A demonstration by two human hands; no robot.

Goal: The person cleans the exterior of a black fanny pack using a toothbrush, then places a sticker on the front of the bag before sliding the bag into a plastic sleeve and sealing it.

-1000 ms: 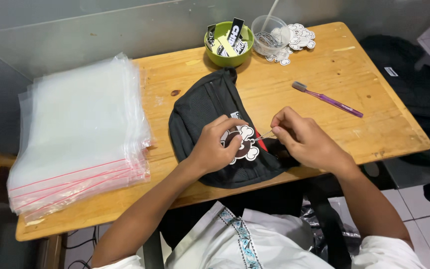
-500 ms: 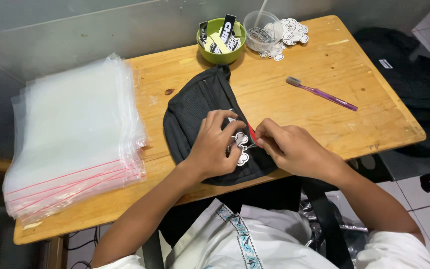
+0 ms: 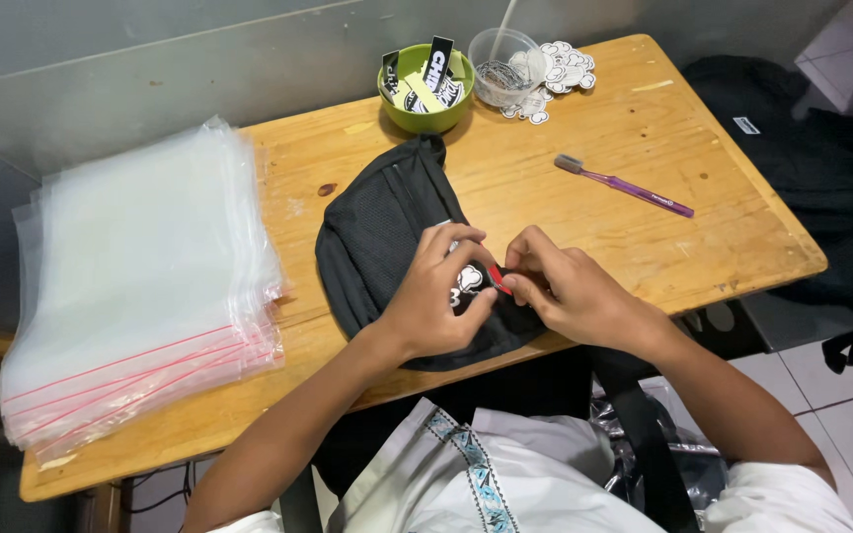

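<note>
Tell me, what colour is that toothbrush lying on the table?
Purple, with grey bristles: the toothbrush shows clearly in the head view.

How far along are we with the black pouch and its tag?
Done: the black fabric pouch lies flat on the wooden table. In hand: the left hand and right hand pinch a white cartoon tag with a red piece at its edge. Left: the stack of clear zip bags lies untouched beside it.

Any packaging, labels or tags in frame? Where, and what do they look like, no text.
Clear zip bags: thick stack at table's left, red seal lines.
Black-and-white label strips: standing in green bowl, table's far edge.
White die-cut stickers: loose pile beside clear tub.
White cutout tag: on black bag, between left hand and right hand.
</note>
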